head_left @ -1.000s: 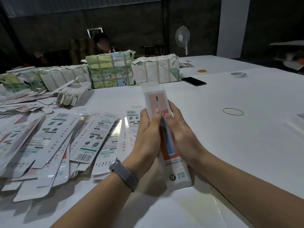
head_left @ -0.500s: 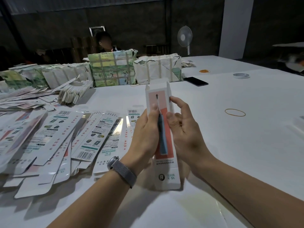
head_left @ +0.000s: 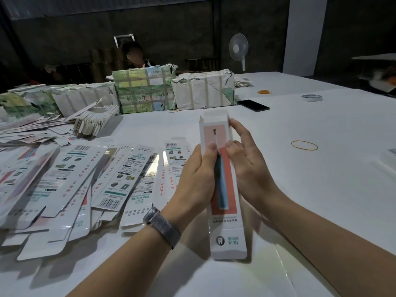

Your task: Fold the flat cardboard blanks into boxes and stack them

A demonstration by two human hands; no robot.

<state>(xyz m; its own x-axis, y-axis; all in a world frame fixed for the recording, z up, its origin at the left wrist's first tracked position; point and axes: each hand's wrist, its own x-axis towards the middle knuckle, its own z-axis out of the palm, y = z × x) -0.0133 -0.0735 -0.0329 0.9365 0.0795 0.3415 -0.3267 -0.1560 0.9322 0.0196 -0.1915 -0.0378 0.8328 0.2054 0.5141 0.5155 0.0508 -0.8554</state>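
White table (head_left: 321, 189): both hands (head_left: 199, 176) (head_left: 250, 166) pinch the box (head_left: 227, 232) beside scattered blanks (head_left: 85, 179).

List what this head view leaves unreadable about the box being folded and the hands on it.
- Box: back face turned away; near-end flaps hidden by its own edge.
- Left hand: fingers behind the box.
- Right hand: palm contact hidden.
- Flat blanks: small print unreadable; pile cut off at left edge.

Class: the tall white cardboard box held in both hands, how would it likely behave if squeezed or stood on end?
The tall white cardboard box is thin, hollow card, so it probably dents if squeezed. With its top flaps open it looks empty, likely very light. Tall and narrow, it would probably tip easily on end.
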